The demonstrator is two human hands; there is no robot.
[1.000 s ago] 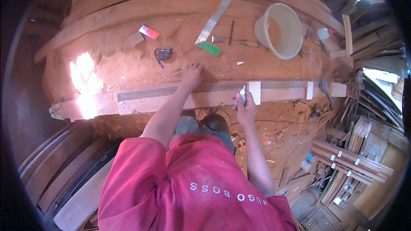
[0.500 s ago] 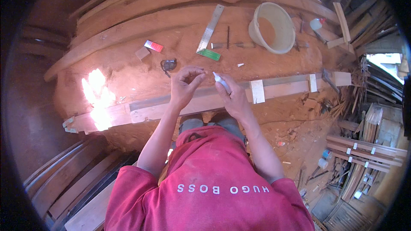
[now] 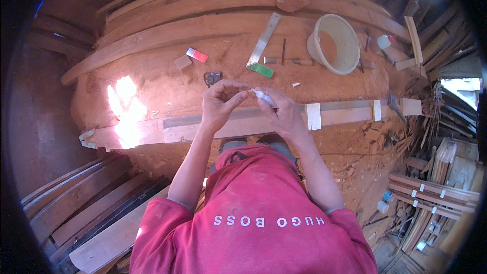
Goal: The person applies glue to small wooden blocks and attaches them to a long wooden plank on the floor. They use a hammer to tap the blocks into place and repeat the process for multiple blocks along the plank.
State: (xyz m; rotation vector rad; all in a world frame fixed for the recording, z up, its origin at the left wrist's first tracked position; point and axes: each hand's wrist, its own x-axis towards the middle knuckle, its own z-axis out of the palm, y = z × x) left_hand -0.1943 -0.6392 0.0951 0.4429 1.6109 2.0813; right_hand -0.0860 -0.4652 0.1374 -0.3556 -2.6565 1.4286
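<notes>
My right hand (image 3: 284, 116) grips a small white glue bottle (image 3: 264, 97) with a thin pointed nozzle, tilted toward the left. Facing it, my left hand (image 3: 219, 105) has thumb and fingers pinched together; what lies between them, if anything, is too small to make out. The nozzle tip reaches right up to those fingertips, and I cannot tell whether they touch. Below both hands runs a long wooden beam (image 3: 187, 131), with white pieces (image 3: 314, 116) lying across its right part. A black tape measure (image 3: 212, 78) rests just beyond my left hand.
On the dusty bench are a square with a green handle (image 3: 262, 70), a chisel (image 3: 291, 61), a red-and-white box (image 3: 197, 55), a wooden block (image 3: 183, 62) and a pale bucket (image 3: 314, 45). A hammer (image 3: 396, 107) leans at the beam's right. Planks (image 3: 96, 208) are stacked lower left.
My hands have come closer together, bringing the glue bottle's nozzle to the left fingertips. The whole view has shifted slightly, so the bench things appear lower and further right.
</notes>
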